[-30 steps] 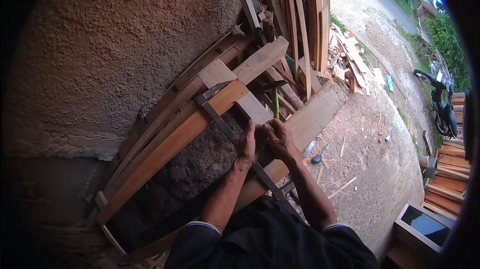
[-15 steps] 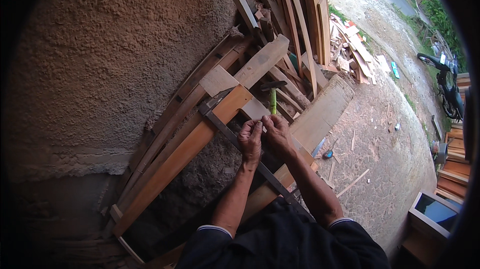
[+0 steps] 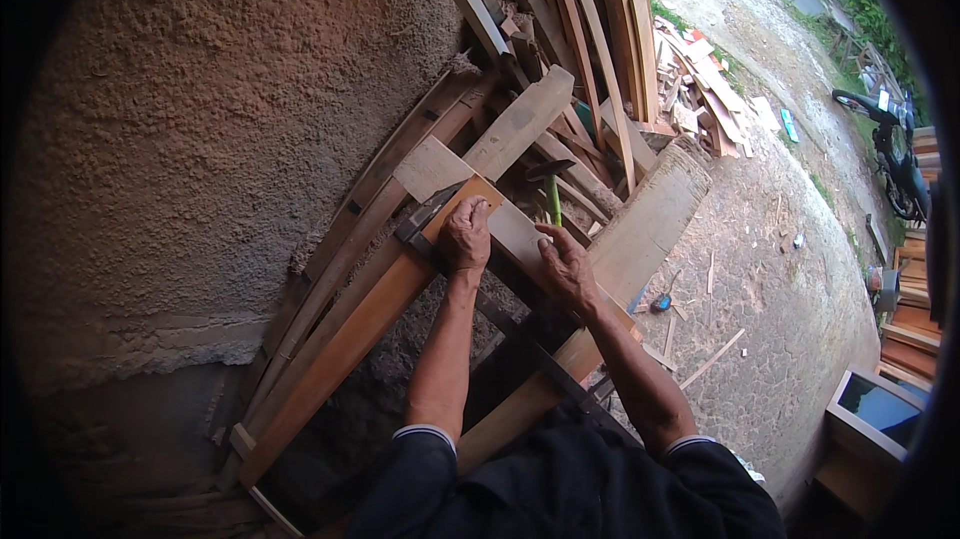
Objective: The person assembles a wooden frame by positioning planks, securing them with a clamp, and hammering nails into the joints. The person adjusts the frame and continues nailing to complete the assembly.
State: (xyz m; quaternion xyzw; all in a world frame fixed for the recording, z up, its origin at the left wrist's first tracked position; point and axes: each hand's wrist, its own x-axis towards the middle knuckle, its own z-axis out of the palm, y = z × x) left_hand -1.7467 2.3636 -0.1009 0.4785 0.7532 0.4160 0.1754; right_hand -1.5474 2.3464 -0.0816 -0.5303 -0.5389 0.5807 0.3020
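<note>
Against a rough plastered wall (image 3: pixel 180 139), two hands press on leaning timber.

From the head view, the left hand (image 3: pixel 466 237) lies curled, palm down, on the top end of an orange-brown plank (image 3: pixel 350 359), beside a dark metal square (image 3: pixel 425 224). The right hand (image 3: pixel 566 267) rests flat with fingers spread on a pale cross board (image 3: pixel 510 224), gripping nothing. A green-handled hammer (image 3: pixel 551 189) stands just behind it. Scrap wood (image 3: pixel 700 89) litters the ground, and a motorbike (image 3: pixel 895 154) is parked well apart.

Orange-brown plank (image 3: pixel 340 359) — green-handled hammer (image 3: pixel 551 194) — rough tan wall (image 3: pixel 200 109)
</note>
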